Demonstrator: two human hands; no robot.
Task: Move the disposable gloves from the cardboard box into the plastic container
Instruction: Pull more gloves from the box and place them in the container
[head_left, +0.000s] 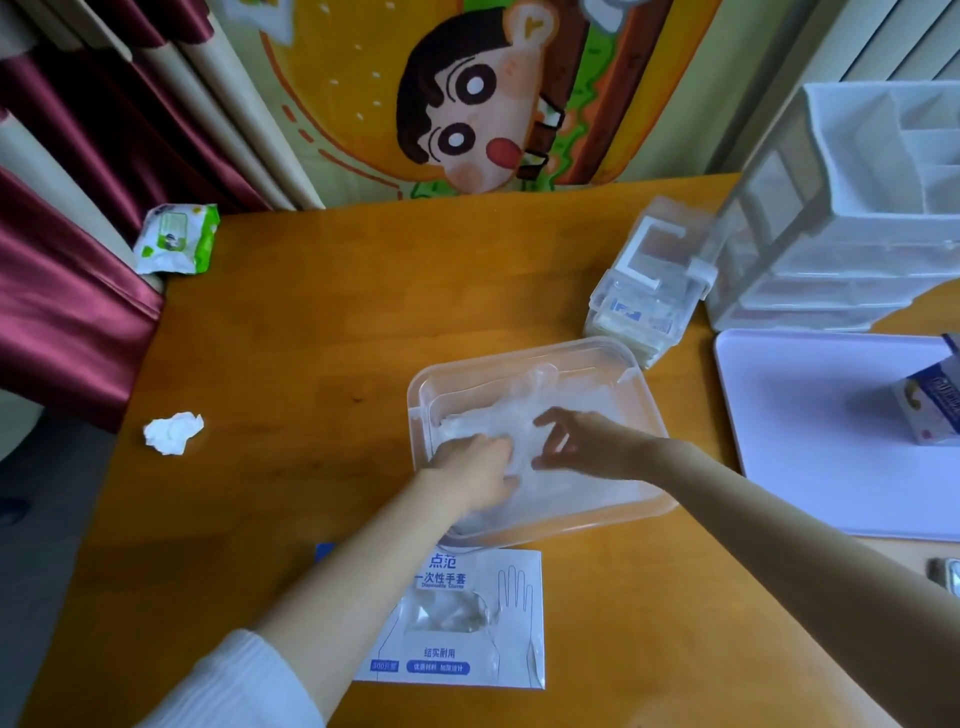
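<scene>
A clear plastic container (524, 358) stands in the middle of the wooden table. Thin transparent disposable gloves (498, 421) lie spread inside it. My left hand (475, 467) is inside the container, pressing down on the gloves near its left wall with fingers bent. My right hand (587, 441) hovers over the gloves beside it, fingers spread and relaxed, fingertips at the film. The white and blue cardboard glove box (467, 618) lies flat near the table's front edge, just below the container, with its torn window showing a few gloves inside.
A crumpled tissue (174, 434) and a wet-wipe pack (176, 239) lie at the left. Behind the container stands a small clear box (649, 291); a white drawer organiser (857, 208) and a white lid (831, 441) with a small carton (930, 410) sit at the right.
</scene>
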